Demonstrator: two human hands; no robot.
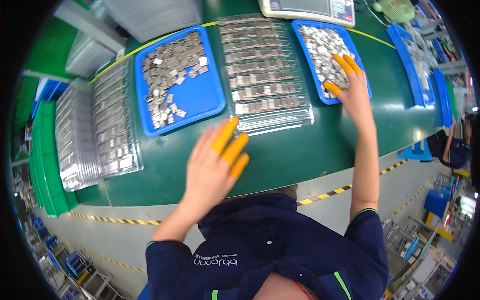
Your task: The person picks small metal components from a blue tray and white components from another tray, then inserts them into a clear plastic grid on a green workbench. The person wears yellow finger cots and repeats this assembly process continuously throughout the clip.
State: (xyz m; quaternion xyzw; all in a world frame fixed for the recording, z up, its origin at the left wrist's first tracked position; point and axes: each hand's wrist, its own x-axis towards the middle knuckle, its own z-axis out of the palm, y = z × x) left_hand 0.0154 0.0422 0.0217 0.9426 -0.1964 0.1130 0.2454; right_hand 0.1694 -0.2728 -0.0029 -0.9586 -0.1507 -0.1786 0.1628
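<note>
My right hand [354,90] reaches into the right blue tray [368,89], thumb and fingers apart over a heap of small silvery metal pieces [320,50]. Its fingertips appear to touch the pieces; none is visibly gripped. Over the table's near edge, my left hand [212,157] is open with its fingers stretched out, close to the lower left corner of a clear plastic blister tray [280,122]. I see no object in it. Yellow finger cots cover three digits on each hand. Rows of small metal parts [265,90] fill most of the blister tray; its nearest strip shows bare plastic.
Left of the blister tray lies another blue tray [200,95] with loose grey metal pieces. Stacked blister trays [80,135] stand farther left beside green bins [47,155]. A white scale [310,11] sits at the back. More blue trays [412,65] line the right side.
</note>
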